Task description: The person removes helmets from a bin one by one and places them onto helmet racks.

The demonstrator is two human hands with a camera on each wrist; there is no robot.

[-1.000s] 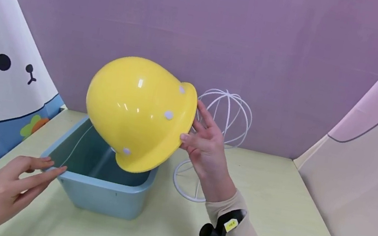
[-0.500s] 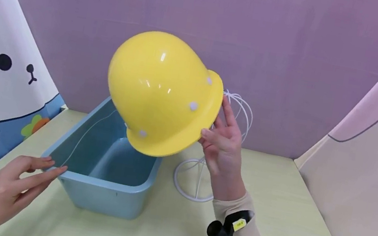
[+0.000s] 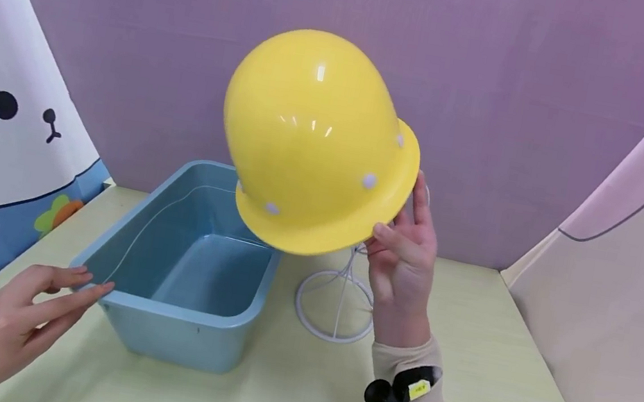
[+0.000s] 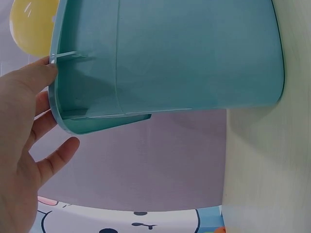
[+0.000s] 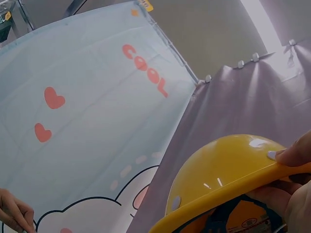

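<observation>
A pale table [image 3: 496, 376] is backed by a purple curtain [image 3: 505, 82]. One yellow helmet [image 3: 313, 136] is held tilted in the air, partly over one blue tub [image 3: 175, 329], its brim pinched between thumb and fingers of the right hand [image 3: 403, 263]. The tub's rim is touched by the loosely straight fingers of the left hand [image 3: 18, 321]. One white stand [image 3: 334, 338] is shown by the head view alone; dark straps [image 5: 221, 218] inside the helmet — and two red hearts [image 5: 54, 98] — only by the right wrist view.

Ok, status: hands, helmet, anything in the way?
Right hand gripping yellow helmet by brim, held aloft, tilted. Left hand touching rim of blue bin. White wire stand mostly hidden behind helmet; no obstruction seen.
</observation>
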